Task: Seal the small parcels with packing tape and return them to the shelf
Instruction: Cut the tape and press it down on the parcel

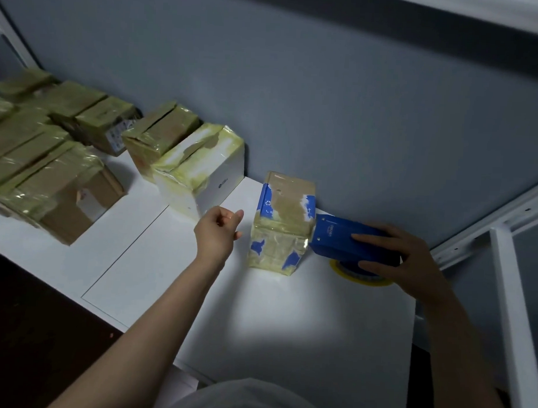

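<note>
Right hand (403, 257) grips the blue tape dispenser (348, 243), touching the right side of the blue parcel (282, 225) on the tabletop (288, 326); left hand (218, 232) is just left of it, loosely curled, holding nothing

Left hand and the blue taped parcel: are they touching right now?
Apart. The head view shows a strip of white shelf between the left hand and the blue taped parcel. The right hand grips the tape dispenser.
</note>
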